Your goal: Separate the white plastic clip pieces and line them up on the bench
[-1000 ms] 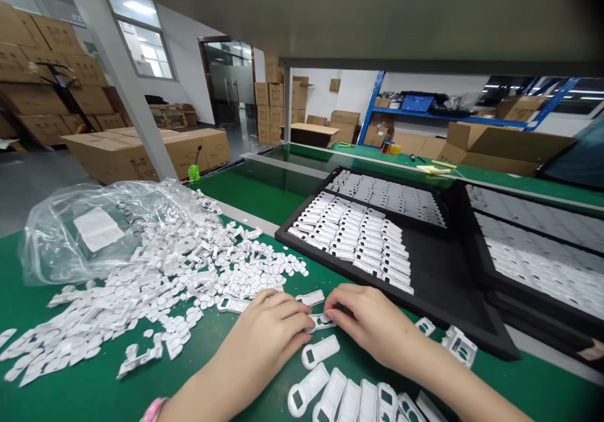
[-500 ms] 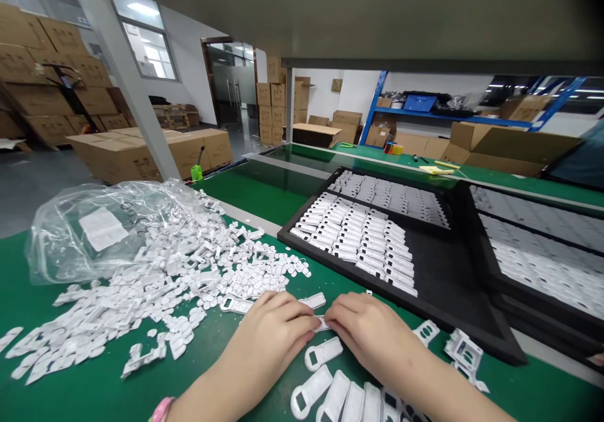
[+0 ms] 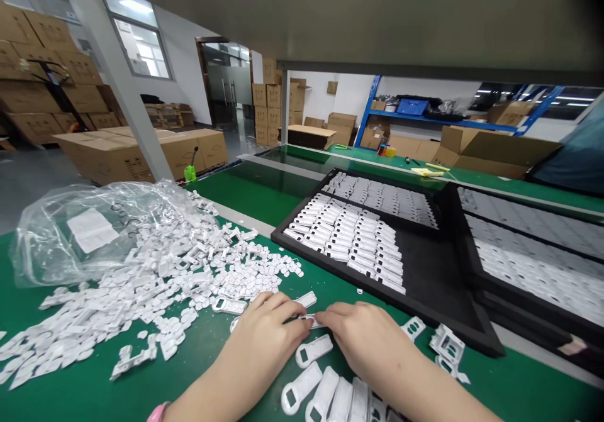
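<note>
Left hand [image 3: 268,340] and right hand [image 3: 363,343] narrowly closed, together pinching one white plastic tag [image 3: 311,320] above the green bench [image 3: 519,372], loose tags [image 3: 165,283] heaped left of the left hand, rowed tags [image 3: 344,239] kept separate in a black tray [image 3: 330,266] beyond the right hand.

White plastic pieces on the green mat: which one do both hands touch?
The small white piece partly hidden between the left hand and right hand; the one just below it lies apart, untouched.

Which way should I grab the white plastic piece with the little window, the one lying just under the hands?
I'd pinch the white plastic piece by its long solid end, coming from above on the right, where the right hand is nearest. It lies flat on the green mat, and that end sticks out free.
</note>
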A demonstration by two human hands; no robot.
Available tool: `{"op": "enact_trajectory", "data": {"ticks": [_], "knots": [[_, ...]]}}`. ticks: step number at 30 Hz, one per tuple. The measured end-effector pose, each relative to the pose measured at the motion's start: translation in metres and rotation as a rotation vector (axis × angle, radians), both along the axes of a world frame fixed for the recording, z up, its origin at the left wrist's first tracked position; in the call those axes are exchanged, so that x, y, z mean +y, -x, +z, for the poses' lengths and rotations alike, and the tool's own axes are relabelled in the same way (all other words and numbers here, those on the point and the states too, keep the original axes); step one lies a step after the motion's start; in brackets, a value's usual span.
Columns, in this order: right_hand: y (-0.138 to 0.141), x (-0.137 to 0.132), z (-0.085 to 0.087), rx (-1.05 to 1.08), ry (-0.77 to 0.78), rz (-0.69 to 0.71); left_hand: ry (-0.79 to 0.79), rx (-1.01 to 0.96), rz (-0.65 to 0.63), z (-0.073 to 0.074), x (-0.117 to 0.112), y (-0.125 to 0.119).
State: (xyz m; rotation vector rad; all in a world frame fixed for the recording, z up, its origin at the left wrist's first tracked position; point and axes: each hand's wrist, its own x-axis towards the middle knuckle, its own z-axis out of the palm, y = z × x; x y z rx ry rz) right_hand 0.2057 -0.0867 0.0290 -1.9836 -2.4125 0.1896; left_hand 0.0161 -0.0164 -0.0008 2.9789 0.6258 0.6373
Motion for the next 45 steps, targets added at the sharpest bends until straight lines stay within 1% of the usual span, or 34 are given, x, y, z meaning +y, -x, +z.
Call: {"op": "enact_trajectory", "data": {"ticks": [2, 5, 7, 8, 10, 13, 15, 18, 21, 23, 25, 27, 29, 30, 32, 34, 36, 38, 40, 42, 45], "knots": [[-0.007, -0.001, 0.006, 0.132, 0.008, -0.012, 0.02, 0.015, 0.003, 0.001, 0.0, 0.0], [-0.025, -0.005, 0.021, 0.333, -0.053, 0.003, 0.056, 0.046, 0.013, 0.003, 0.001, 0.0], [-0.044, -0.008, 0.032, 0.359, -0.084, -0.054, 0.06, 0.05, 0.011, 0.004, 0.002, 0.0], [-0.055, -0.011, 0.037, 0.337, -0.067, -0.098, 0.05, 0.047, 0.005, 0.004, 0.003, 0.0], [-0.077, -0.018, 0.043, 0.25, 0.042, -0.189, 0.015, 0.042, -0.01, 0.003, 0.004, 0.0], [-0.1, -0.027, 0.043, 0.053, 0.246, -0.334, -0.054, 0.036, -0.016, -0.004, 0.006, 0.0], [-0.104, -0.028, 0.04, -0.063, 0.306, -0.366, -0.072, 0.008, -0.014, -0.011, 0.007, 0.001], [-0.094, -0.025, 0.039, -0.153, 0.326, -0.35, -0.032, -0.024, -0.031, -0.018, 0.01, 0.003], [-0.074, -0.02, 0.042, -0.211, 0.352, -0.358, 0.05, -0.012, -0.069, -0.015, 0.009, 0.006], [-0.063, -0.02, 0.044, -0.252, 0.369, -0.366, 0.115, -0.005, -0.103, -0.007, 0.006, 0.007], [-0.056, -0.02, 0.043, -0.276, 0.378, -0.368, 0.169, 0.005, -0.146, 0.004, 0.001, 0.006], [-0.053, -0.019, 0.04, -0.276, 0.369, -0.353, 0.209, 0.042, -0.184, 0.016, -0.004, 0.005], [-0.052, -0.017, 0.034, -0.241, 0.324, -0.309, 0.237, 0.078, -0.182, 0.023, -0.005, 0.005], [-0.051, -0.015, 0.031, -0.203, 0.292, -0.28, 0.236, 0.074, -0.164, 0.025, -0.003, 0.005], [-0.046, -0.01, 0.023, -0.081, 0.237, -0.215, 0.217, 0.045, -0.077, 0.025, 0.005, 0.007], [-0.039, -0.006, 0.016, 0.061, 0.211, -0.159, 0.188, 0.032, 0.064, 0.022, 0.018, 0.012], [-0.031, -0.001, 0.01, 0.157, 0.205, -0.125, 0.164, 0.068, 0.219, 0.018, 0.031, 0.016], [-0.026, 0.001, 0.005, 0.217, 0.196, -0.111, 0.171, 0.142, 0.307, 0.016, 0.04, 0.02], [-0.025, 0.002, 0.001, 0.274, 0.186, -0.099, 0.198, 0.206, 0.338, 0.016, 0.045, 0.021], [-0.025, 0.001, -0.002, 0.326, 0.181, -0.069, 0.225, 0.242, 0.343, 0.018, 0.045, 0.022], [-0.026, -0.001, -0.001, 0.359, 0.171, -0.04, 0.245, 0.274, 0.342, 0.02, 0.042, 0.022]]}}
